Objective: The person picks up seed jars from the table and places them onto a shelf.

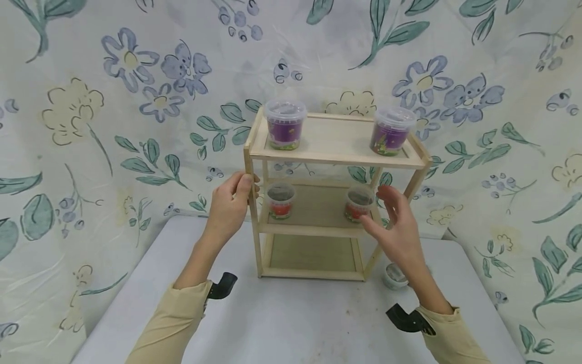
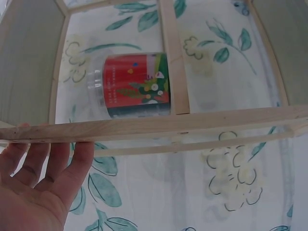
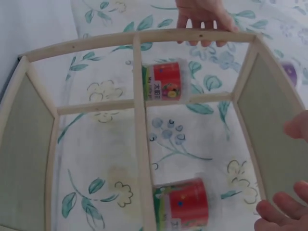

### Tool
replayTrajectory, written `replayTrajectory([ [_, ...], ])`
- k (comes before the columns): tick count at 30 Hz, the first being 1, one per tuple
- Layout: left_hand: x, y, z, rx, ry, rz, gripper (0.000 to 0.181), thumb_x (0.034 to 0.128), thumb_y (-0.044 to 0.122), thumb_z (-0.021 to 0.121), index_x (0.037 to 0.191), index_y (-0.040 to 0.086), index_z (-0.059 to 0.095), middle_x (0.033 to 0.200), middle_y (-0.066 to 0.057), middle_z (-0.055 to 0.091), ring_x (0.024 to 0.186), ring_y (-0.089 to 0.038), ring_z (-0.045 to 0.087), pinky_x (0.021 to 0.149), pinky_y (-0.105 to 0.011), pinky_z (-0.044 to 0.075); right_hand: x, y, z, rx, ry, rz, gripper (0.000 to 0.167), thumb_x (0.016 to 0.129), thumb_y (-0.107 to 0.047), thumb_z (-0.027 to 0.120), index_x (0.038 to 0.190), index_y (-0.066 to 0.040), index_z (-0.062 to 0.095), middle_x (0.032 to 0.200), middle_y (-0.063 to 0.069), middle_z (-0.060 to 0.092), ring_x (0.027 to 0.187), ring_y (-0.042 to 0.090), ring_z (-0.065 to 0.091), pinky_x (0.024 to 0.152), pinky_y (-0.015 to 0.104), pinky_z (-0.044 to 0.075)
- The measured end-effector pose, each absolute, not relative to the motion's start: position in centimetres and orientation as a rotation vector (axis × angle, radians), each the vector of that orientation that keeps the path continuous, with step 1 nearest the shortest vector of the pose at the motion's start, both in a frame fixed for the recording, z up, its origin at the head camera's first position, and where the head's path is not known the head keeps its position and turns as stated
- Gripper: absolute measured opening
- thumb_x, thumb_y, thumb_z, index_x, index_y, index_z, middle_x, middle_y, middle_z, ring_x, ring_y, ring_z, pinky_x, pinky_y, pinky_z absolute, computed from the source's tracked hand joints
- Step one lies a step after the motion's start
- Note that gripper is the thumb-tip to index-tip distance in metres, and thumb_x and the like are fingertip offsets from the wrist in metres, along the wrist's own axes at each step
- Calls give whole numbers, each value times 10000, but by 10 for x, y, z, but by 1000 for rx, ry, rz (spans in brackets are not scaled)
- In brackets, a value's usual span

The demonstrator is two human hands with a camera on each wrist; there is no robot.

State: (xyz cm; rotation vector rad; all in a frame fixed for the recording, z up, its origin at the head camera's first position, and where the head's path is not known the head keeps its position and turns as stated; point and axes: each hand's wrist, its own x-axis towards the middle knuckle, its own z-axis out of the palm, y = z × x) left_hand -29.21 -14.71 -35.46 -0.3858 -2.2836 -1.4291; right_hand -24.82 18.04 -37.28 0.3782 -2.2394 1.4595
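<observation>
A three-tier wooden shelf (image 1: 338,139) stands on the table. My left hand (image 1: 232,199) grips its left front post, with the thumb in front and the fingers behind. On the middle tier are two clear-lidded cups with red labels, a left cup (image 1: 280,208) and a right cup (image 1: 356,211). My right hand (image 1: 402,235) is beside the right cup, fingers spread and thumb apart. In the right wrist view, a gap shows between those fingers (image 3: 284,211) and the right cup (image 3: 187,204). Purple-labelled tubs, one left (image 1: 285,130) and one right (image 1: 390,137), stand on the top tier.
Another clear-lidded container (image 1: 394,278) sits on the white table (image 1: 309,323) by the shelf's right foot, partly hidden by my right wrist. The bottom tier (image 1: 313,253) shows its bare board. A flower-patterned sheet (image 1: 136,121) hangs close behind the shelf.
</observation>
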Motion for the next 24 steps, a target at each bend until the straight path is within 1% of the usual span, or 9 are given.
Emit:
replayTrajectory([
  [3,-294,-148,-355,-391,-2283,-1416,408,1071,365,405,1085,26,631,950,-162,674,853,-261,654,690,-301,525,-237,188,-380,362,-2251,1444,665,862,-20,740,1435,9,401,1412,114,478,1364,247,423,1138,207,305],
  [6,-294,-148,-355,-392,-2284,-1411,405,1073,358,403,1080,23,631,947,-163,673,851,-256,644,684,-272,518,-226,195,-388,316,-2262,1425,641,869,-29,737,1429,-22,426,1405,67,489,1350,200,441,1106,153,320],
  [10,-295,-148,-355,-390,-2285,-1412,394,1074,348,405,1076,25,631,946,-171,673,851,-254,640,687,-261,518,-212,204,-399,256,-2247,1408,624,870,-13,728,1425,-50,446,1390,56,510,1331,153,462,1086,130,330],
  [14,-295,-148,-357,-392,-2280,-1414,389,1074,338,408,1075,21,633,946,-185,674,847,-257,638,692,-239,513,-201,215,-415,200,-2229,1408,617,862,38,713,1415,-25,448,1373,64,513,1327,173,468,1075,123,339],
  [17,-295,-147,-357,-395,-2278,-1416,392,1075,331,407,1074,10,633,946,-195,674,847,-258,637,693,-226,512,-195,225,-432,118,-2260,1409,614,868,19,718,1414,-5,438,1368,76,498,1314,118,463,1064,100,333],
  [19,-295,-147,-357,-394,-2282,-1413,401,1076,337,402,1079,9,633,947,-191,673,851,-261,635,701,-252,520,-193,231,-445,57,-2283,1415,616,873,-4,726,1413,7,431,1368,101,491,1285,67,464,1058,86,326],
  [21,-294,-147,-357,-388,-2288,-1413,413,1076,350,394,1091,13,633,957,-188,673,867,-269,637,725,-307,537,-193,237,-457,-5,-2309,1426,618,883,-41,731,1416,8,424,1376,117,484,1262,39,457,1054,73,317],
  [23,-294,-147,-357,-384,-2295,-1415,428,1077,365,383,1104,18,632,970,-188,672,891,-283,640,757,-374,550,-193,242,-471,-72,-2326,1451,615,892,-61,727,1418,9,417,1392,139,480,1266,76,460,1059,69,306],
  [24,-294,-147,-357,-383,-2300,-1414,436,1077,369,378,1110,14,630,976,-191,672,894,-292,639,763,-405,549,-193,244,-478,-106,-2338,1452,617,896,-68,723,1422,12,410,1400,157,474,1275,120,463,1059,66,301],
])
